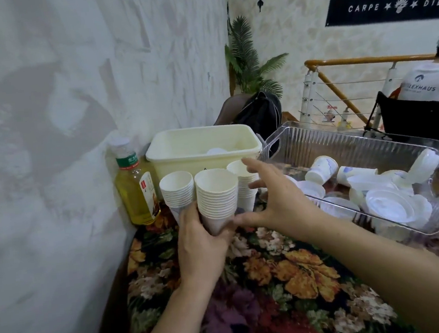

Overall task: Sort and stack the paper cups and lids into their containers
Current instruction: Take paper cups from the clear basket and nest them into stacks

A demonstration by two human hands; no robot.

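**Cup stack held in left grip**

Left hand [200, 244] grips the lower end of the nested paper cup stack [217, 198], rims up. Right hand [275, 198], fingers spread, just beside it, before a second stack [244, 185]. Clear bin [304, 142] holds lids.

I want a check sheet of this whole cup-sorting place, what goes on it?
Surface: flowery tablecloth on the table.
Job's things: three stacks of white paper cups; cream plastic tub; clear ribbed plastic bin holding loose cups and white lids.
Clutter: yellow drink bottle.
Hands: left hand grips two stacks; right hand open beside them.
Cables: nothing seen.
Surroundings: plaster wall, plant, seated person.
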